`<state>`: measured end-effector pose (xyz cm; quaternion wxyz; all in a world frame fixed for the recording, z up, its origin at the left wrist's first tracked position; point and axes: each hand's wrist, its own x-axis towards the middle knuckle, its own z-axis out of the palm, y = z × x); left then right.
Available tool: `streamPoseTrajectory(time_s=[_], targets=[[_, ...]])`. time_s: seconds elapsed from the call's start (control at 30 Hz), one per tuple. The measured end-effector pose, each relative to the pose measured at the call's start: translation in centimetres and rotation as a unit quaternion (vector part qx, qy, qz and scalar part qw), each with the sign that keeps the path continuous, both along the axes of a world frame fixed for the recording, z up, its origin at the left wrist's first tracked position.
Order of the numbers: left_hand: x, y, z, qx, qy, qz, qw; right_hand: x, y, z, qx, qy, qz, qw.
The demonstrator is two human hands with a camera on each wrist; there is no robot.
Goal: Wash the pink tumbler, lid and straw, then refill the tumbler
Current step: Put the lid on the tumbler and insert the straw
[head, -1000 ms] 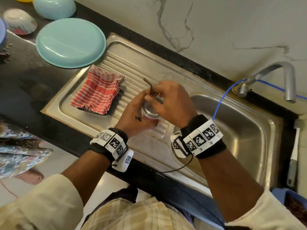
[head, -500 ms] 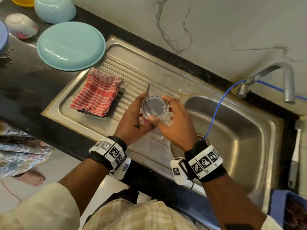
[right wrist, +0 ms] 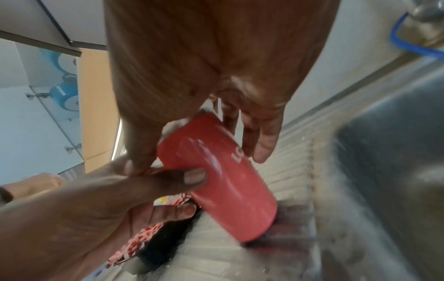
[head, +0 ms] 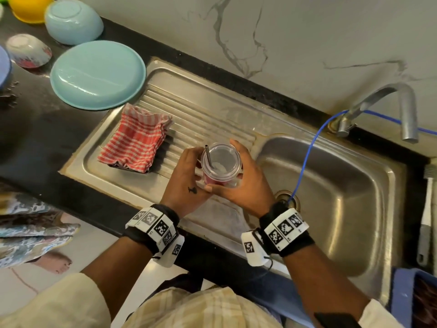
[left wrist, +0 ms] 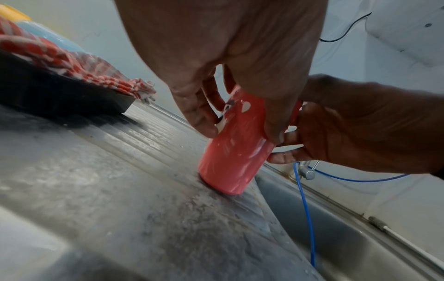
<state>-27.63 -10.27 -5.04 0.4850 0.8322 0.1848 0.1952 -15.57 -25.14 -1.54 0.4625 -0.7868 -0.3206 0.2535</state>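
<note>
Setting the pink tumbler [head: 221,178] down upright on the drainboard [head: 201,119], lid [head: 221,160] and straw [head: 208,156] now fitted.
I see left hand [head: 186,181] and right hand [head: 246,185] both curled around it; a second ago they worked the lid. Looks near done.

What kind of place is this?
Most likely a home kitchen counter: a steel sink with ribbed drainboard and tap, washed bowls and a blue plate beside it, and a checked cloth on the drainboard.
</note>
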Motion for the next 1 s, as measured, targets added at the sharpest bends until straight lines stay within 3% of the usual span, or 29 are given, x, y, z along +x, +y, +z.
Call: streamPoseTrajectory(time_s=[0.23,0.4,0.5,0.6,0.67,1.0], targets=[[0.7,0.9,0.2,-0.009,0.012,-0.024,1.000,0.9,1.2,-0.5,0.006,-0.024,-0.046,0.999],[2.4,2.0,-0.7,0.049,0.104,-0.070,0.991,3.9,1.1,-0.1,0.008,-0.060,-0.061,0.996],[3.7,2.2,-1.3,0.106,0.203,-0.096,0.969,6.9,1.3,0.7,0.026,-0.083,-0.078,0.993],[4.8,1.8,-1.6,0.189,0.301,-0.131,0.926,10.9,2.1,1.7,0.043,-0.100,-0.115,0.987],[5.3,1.5,-1.7,0.215,0.333,-0.135,0.908,13.9,2.9,2.3,0.052,-0.111,-0.133,0.983],[4.9,1.3,-2.4,0.212,0.272,-0.132,0.929,25.3,6.2,0.8,0.002,-0.142,-0.221,0.965]])
